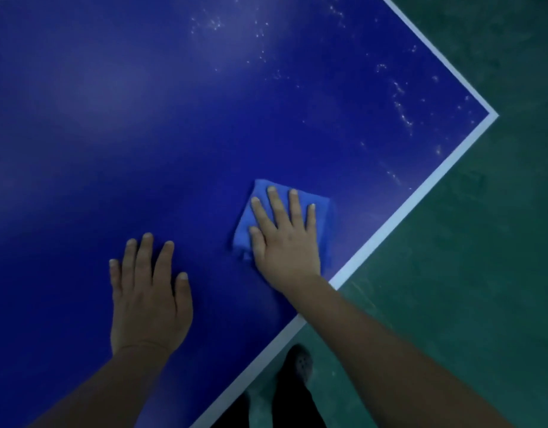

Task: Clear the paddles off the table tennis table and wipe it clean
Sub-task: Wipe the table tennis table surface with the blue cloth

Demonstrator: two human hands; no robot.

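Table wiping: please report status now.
Right hand flat on blue cloth. Left hand flat on table. White specks near corner. No paddles visible.

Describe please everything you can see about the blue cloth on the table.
The blue cloth is a soft, folded pad, lighter blue than the table under it. It lies flat near the white-lined edge, close to the table's corner. The right hand presses on it with straight, spread fingers and covers most of it; its corners show beyond the fingers. Pale droplets or specks sit on the surface beyond it. The left hand does not touch it.
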